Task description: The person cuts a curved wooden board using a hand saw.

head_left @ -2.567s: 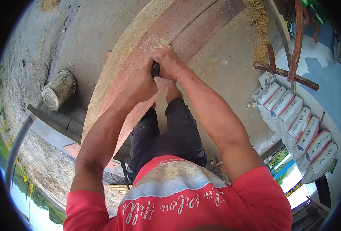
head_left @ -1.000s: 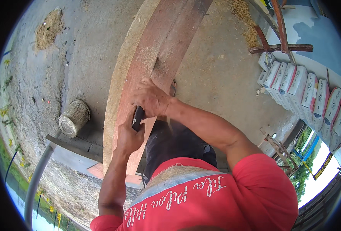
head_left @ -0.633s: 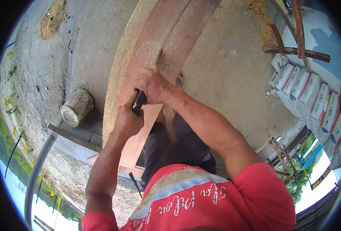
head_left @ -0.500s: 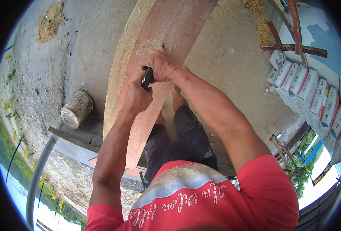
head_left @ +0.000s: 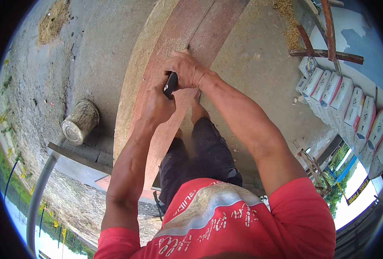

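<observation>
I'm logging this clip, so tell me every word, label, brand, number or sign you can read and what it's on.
I won't copy wording; here's where it stands.
Shirt: large pale script, legible in part.
Sacks: printing, mostly too small.
Sign: yellow capitals on black, partly legible.
Tool: pale mark, too small to read.

Arms (head_left: 247,121) extended, left hand (head_left: 160,105) curls just behind curled right hand (head_left: 186,71).

Grey concrete floor (head_left: 256,93) around us, sacks (head_left: 342,97) stacked by the blue-and-white wall (head_left: 362,49), bright daylight (head_left: 347,211) outside.
</observation>
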A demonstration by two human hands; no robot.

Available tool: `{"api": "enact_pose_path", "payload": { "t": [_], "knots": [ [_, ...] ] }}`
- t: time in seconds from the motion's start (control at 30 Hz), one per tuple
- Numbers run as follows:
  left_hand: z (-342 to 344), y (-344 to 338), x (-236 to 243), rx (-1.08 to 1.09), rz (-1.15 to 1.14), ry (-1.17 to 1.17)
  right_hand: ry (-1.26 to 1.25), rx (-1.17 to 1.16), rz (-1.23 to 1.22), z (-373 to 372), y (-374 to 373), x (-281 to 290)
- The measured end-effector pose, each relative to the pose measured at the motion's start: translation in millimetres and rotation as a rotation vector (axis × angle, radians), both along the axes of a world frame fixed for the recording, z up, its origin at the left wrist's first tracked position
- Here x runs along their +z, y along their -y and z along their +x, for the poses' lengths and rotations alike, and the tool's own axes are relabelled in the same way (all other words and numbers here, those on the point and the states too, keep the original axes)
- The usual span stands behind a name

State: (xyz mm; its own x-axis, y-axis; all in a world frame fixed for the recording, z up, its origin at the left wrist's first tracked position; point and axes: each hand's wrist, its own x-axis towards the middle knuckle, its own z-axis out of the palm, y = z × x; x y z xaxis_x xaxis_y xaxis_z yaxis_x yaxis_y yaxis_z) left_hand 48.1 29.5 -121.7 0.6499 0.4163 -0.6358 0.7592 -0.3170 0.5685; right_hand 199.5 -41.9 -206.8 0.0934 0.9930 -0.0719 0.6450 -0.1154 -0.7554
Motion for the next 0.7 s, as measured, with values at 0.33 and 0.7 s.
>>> {"api": "enact_pose_path", "payload": {
  "t": [0.33, 0.7],
  "knots": [
    [-164.2, 36.8, 130.5, 0.052, -0.118, -0.024, -0.084, -0.063, 0.199, -163.4, 49.2, 118.7],
    [-173.2, 38.2, 108.4, 0.059, -0.125, -0.055, -0.097, -0.051, 0.177, -164.5, 49.9, 112.8]
  ]
}}
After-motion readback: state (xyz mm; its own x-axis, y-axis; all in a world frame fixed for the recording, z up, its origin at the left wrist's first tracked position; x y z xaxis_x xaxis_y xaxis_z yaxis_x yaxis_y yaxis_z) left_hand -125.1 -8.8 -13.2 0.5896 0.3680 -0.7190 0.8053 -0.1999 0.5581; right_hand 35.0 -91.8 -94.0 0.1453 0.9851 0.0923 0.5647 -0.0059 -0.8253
